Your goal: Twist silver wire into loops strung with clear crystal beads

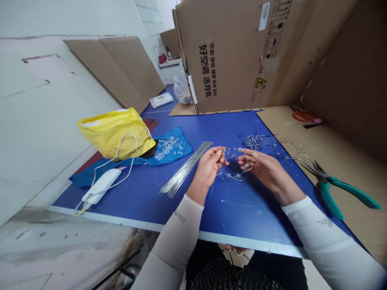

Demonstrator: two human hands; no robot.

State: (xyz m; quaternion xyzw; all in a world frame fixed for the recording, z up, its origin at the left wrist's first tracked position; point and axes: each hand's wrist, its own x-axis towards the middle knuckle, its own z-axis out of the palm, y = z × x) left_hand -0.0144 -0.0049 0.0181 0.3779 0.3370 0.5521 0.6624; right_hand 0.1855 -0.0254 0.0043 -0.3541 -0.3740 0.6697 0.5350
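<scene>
A ring of thin bent wire with clear beads (238, 176) is held up between both hands over the blue table. My left hand (209, 166) pinches its left side near a bead. On the right side, my right hand (266, 169) grips it between thumb and fingers, close to another bead. Left of my left hand lies a bundle of straight silvery wires (186, 169). Beyond my right hand sit coiled wire pieces with beads (255, 141). Clear loose beads (169, 148) rest on a blue cloth (182, 139).
Green-handled pliers (332, 187) and orange scissors (304, 116) lie on cardboard at the right. A yellow bag (121, 133) and a white power strip (104, 185) are at the left. A large cardboard box (236, 56) stands behind.
</scene>
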